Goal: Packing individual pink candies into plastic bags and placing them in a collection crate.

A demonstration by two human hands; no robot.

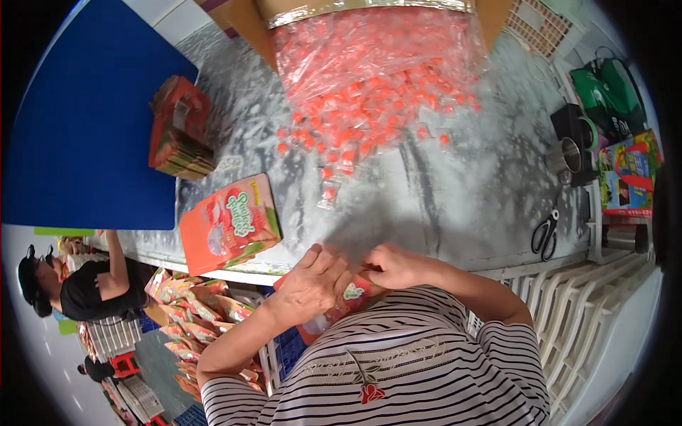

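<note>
Close to my body, at the table's front edge, I hold a red-orange printed pouch [344, 304]. My left hand [312, 281] is closed over its upper part, knuckles up. My right hand [395, 267] has its fingers pinched together at the pouch's other top corner; the fingertips are partly hidden. Another pouch of the same kind [231, 226] lies flat on the grey table to the left. Beyond my hands, many small red candies [369, 117] in clear wrappers spill from a plastic-lined carton [369, 53].
A stack of pouches [183, 131] stands by a blue panel [92, 106]. Scissors [545, 236] and a metal cup [565, 157] lie at the right. Filled pouches [199, 319] are heaped below left; white crates [582, 305] stand below right. Another person [99, 287] works at far left.
</note>
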